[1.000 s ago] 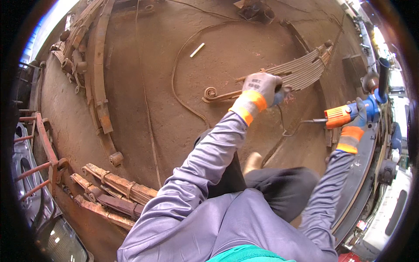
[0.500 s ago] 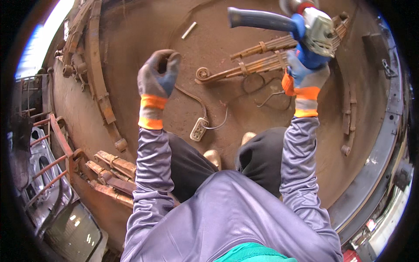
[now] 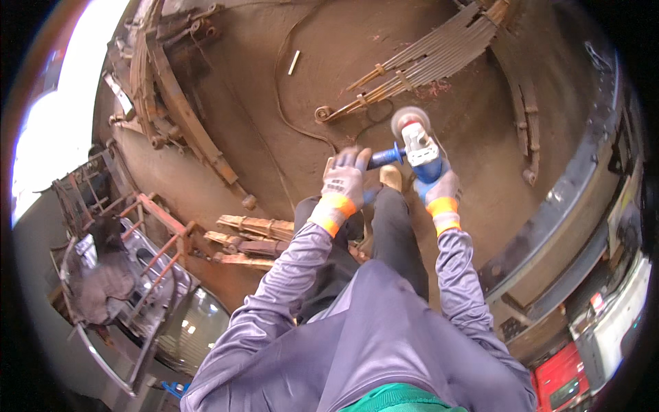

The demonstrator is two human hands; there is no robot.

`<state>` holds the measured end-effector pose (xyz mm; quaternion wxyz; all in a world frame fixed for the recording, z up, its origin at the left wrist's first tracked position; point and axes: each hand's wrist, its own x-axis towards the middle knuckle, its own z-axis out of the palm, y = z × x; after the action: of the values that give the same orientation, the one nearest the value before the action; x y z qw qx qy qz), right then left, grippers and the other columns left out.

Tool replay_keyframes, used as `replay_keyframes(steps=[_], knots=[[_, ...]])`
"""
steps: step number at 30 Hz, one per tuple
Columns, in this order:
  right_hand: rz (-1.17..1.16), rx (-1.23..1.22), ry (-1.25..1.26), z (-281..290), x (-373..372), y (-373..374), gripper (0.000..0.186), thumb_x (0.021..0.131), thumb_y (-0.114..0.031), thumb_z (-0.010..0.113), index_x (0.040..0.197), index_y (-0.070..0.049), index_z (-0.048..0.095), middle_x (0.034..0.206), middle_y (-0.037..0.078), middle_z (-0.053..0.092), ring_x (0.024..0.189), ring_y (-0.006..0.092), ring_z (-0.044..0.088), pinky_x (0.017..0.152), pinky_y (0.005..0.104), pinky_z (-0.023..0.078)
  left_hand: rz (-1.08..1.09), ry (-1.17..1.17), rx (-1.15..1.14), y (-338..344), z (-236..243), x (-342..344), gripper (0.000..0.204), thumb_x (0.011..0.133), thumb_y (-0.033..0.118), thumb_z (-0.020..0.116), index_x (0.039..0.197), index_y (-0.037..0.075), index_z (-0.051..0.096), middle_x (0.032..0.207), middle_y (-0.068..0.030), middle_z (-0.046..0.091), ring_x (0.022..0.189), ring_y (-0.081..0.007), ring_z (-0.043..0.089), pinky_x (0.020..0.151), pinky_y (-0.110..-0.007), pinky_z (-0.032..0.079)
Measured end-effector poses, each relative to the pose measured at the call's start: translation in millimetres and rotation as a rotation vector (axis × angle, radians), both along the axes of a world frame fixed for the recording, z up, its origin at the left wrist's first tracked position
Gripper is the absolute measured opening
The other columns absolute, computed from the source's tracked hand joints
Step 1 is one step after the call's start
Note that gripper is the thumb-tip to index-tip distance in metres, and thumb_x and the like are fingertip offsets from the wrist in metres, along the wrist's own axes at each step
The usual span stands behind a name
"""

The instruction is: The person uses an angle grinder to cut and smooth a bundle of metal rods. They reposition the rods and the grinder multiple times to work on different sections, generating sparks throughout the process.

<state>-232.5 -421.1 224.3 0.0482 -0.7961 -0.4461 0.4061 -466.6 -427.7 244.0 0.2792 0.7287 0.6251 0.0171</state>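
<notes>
I hold a blue and grey angle grinder (image 3: 417,147) with both gloved hands, in front of my legs. My right hand (image 3: 439,191) grips its body from below. My left hand (image 3: 345,180) is closed around the blue side handle (image 3: 384,157). The grinder's disc (image 3: 408,118) points away from me toward a rusty stack of leaf springs (image 3: 419,65) lying on the dirt floor. A dark cable (image 3: 288,103) loops across the ground beside the springs.
More rusty leaf springs (image 3: 185,113) lie at the left, and short spring pieces (image 3: 250,237) sit near my left knee. A red metal frame (image 3: 161,237) and scrap stand at the lower left. A heavy steel beam (image 3: 570,206) runs along the right.
My left hand, free and raised before, has come over and closed on the side handle. The grinder has come down from up high to in front of my knees.
</notes>
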Motion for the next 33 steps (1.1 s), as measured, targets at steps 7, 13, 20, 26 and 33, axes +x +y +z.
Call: replay_keyframes(steps=[7, 13, 20, 26, 33], knots=[[-0.175, -0.087, -0.103, 122.6, -19.4, -26.9, 0.051, 0.072, -0.022, 0.08, 0.12, -0.012, 0.069, 0.097, 0.017, 0.077, 0.093, 0.0363, 0.075, 0.083, 0.0462, 0.058, -0.257, -0.095, -0.551, 77.0, 83.2, 12.7, 0.04, 0.079, 0.045, 0.079, 0.1, 0.012, 0.074, 0.094, -0.0173, 0.075, 0.094, -0.038, 0.072, 0.085, -0.047, 0.055], [-0.53, 0.129, 0.01, 149.2, -73.4, -31.0, 0.041, 0.072, -0.02, 0.081, 0.108, -0.004, 0.068, 0.092, 0.016, 0.076, 0.086, 0.0315, 0.075, 0.079, 0.0449, 0.057, -0.484, -0.197, -0.673, 141.5, 123.6, -18.4, 0.038, 0.08, 0.044, 0.079, 0.104, 0.015, 0.077, 0.097, -0.0189, 0.076, 0.094, -0.0375, 0.073, 0.083, -0.047, 0.056], [-0.779, 0.051, -0.279, 202.6, -232.8, -1.4, 0.058, 0.065, -0.021, 0.086, 0.117, -0.004, 0.066, 0.096, 0.019, 0.075, 0.089, 0.0341, 0.075, 0.083, 0.0458, 0.057, -0.859, -0.112, -0.747, 222.1, 156.8, -104.3, 0.032, 0.081, 0.037, 0.076, 0.106, 0.016, 0.077, 0.098, -0.0176, 0.076, 0.096, -0.0363, 0.073, 0.084, -0.047, 0.055], [-0.984, -0.02, -0.275, 241.4, -302.8, 22.6, 0.055, 0.067, -0.028, 0.087, 0.114, -0.005, 0.07, 0.096, 0.02, 0.076, 0.088, 0.0364, 0.075, 0.08, 0.0453, 0.057, -0.996, -0.051, -0.657, 239.7, 173.0, -137.7, 0.028, 0.084, 0.034, 0.075, 0.106, 0.017, 0.078, 0.098, -0.0169, 0.076, 0.098, -0.0364, 0.073, 0.085, -0.048, 0.055], [-1.202, 0.155, -0.214, 190.3, -333.0, 11.7, 0.041, 0.068, -0.029, 0.087, 0.099, -0.005, 0.074, 0.081, 0.016, 0.076, 0.072, 0.0307, 0.074, 0.071, 0.0438, 0.057, -1.135, 0.033, -0.58, 251.2, 179.4, -132.9, 0.033, 0.08, 0.039, 0.075, 0.105, 0.017, 0.078, 0.098, -0.0163, 0.076, 0.095, -0.037, 0.073, 0.085, -0.047, 0.056]])
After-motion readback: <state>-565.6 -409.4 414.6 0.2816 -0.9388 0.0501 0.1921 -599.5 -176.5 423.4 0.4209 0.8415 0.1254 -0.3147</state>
